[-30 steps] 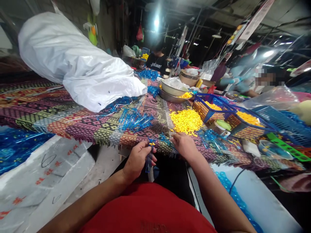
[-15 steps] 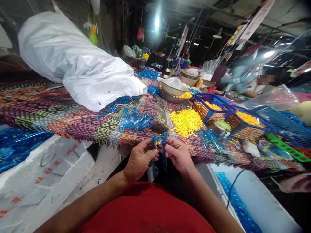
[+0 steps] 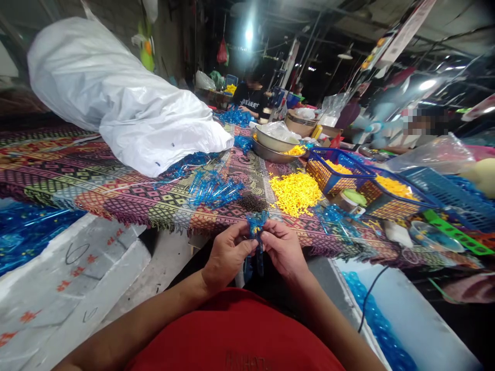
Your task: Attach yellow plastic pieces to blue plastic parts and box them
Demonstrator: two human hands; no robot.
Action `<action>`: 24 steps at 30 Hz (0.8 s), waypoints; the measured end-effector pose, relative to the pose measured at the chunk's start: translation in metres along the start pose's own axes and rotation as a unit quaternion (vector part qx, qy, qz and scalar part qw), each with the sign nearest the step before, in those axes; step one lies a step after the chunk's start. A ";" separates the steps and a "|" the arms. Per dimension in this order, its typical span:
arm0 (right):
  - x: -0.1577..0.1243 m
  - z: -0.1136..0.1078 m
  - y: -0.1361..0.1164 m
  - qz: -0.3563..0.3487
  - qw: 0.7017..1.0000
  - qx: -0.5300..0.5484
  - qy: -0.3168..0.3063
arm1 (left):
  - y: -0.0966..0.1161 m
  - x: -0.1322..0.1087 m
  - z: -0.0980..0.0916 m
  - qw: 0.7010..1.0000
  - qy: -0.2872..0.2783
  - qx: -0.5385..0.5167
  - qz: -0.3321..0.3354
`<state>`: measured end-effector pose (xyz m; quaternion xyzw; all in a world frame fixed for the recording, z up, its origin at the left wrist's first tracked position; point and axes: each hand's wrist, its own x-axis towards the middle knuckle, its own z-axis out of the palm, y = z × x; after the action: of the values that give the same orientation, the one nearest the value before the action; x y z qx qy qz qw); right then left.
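Observation:
My left hand (image 3: 227, 256) and my right hand (image 3: 285, 253) meet at the front edge of the table. Between thumbs and fingers they pinch long, translucent blue plastic pieces (image 3: 257, 221), which stand side by side, touching or almost touching. Small yellow bits show at the upper part of the blue pieces. Their lower ends hang below my fingertips. Just beyond them is a small heap of dark beads (image 3: 252, 202). A pile of yellow plastic parts (image 3: 296, 193) lies to the right, and a heap of blue plastic pieces (image 3: 214, 189) to the left.
A large white sack (image 3: 127, 103) lies on the patterned cloth (image 3: 127, 198) at left. Blue baskets (image 3: 334, 180) of yellow parts and metal bowls (image 3: 276, 149) stand at right. White foam boxes (image 3: 65, 288) flank me below the table. A co-worker (image 3: 249, 98) sits across.
The two blue pieces, held apart before, have come together between my hands. My right hand has moved slightly left. The heaps on the table look the same.

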<state>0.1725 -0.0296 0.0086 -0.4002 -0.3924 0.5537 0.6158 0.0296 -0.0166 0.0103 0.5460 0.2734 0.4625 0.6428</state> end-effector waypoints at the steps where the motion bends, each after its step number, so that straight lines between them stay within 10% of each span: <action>1: 0.000 0.000 0.001 -0.001 1.000 -0.013 0.004 | -0.001 0.000 0.000 1.000 0.000 0.006 0.001; 24: 0.002 -0.005 0.014 -0.085 0.983 -0.159 0.031 | 0.000 0.008 -0.014 0.974 -0.033 0.209 0.079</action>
<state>0.1719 -0.0273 -0.0058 -0.4751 -0.4886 0.4174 0.6011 0.0212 -0.0033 0.0078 0.7034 0.2987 0.4259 0.4844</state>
